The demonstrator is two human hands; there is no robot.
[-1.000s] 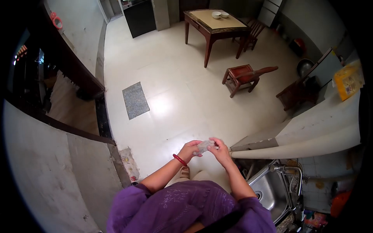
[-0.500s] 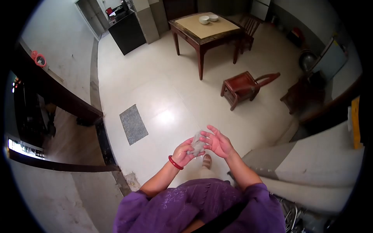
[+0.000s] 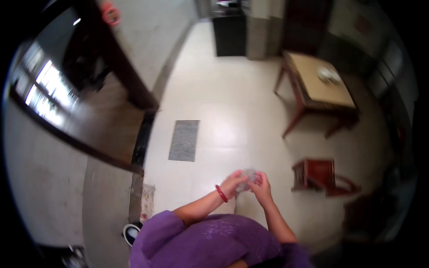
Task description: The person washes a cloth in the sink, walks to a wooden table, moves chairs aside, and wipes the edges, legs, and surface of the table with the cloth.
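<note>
A crumpled pale grey wad (image 3: pixel 246 180), perhaps cloth or thin plastic, is between my two hands in front of my body. My left hand (image 3: pixel 232 184), with a red bangle at the wrist, has its fingers wrapped round the wad's left side. On the other side, my right hand (image 3: pixel 262 187) is closed with its fingertips pinching the wad's right edge. Motion blurs the wad, and its exact material cannot be made out.
A grey mat (image 3: pixel 184 141) lies on the pale floor ahead. A wooden table (image 3: pixel 317 85) with white bowls (image 3: pixel 328 75) and a red-brown chair (image 3: pixel 319 174) stand to the right. On the left is a dark-framed doorway (image 3: pixel 129 76); a dark cabinet (image 3: pixel 229 38) is at the back.
The view has swung right-to-left, so the table, chair and mat sit further right. My right hand, spread open before, has closed on the wad; my left hand keeps its hold.
</note>
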